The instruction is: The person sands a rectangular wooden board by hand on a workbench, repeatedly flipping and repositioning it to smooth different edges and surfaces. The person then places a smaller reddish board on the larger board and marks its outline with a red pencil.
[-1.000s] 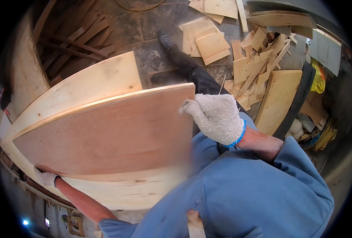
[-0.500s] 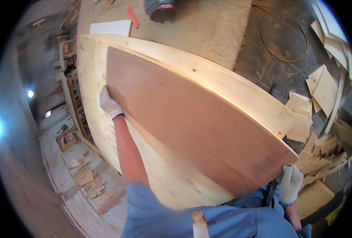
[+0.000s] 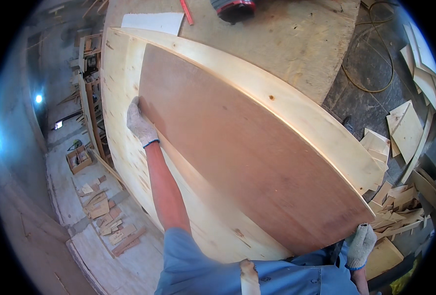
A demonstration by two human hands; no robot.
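**Brown board spanning two gloved hands, long axis aslant**

The brown board lies face up on a larger pale board, its long axis running from upper left to lower right, with the right-hand end nearer the person. The left hand lies just beside the corner at the far left end, with the board to the right of its fingers; whether these grip the edge cannot be told. The right hand is by the opposite corner, just below its tip, so that the board extends up and leftward from it; its fingers appear bent, but their hold cannot be made out. Beyond the pale board, the desk bears a red pencil and a power tool.
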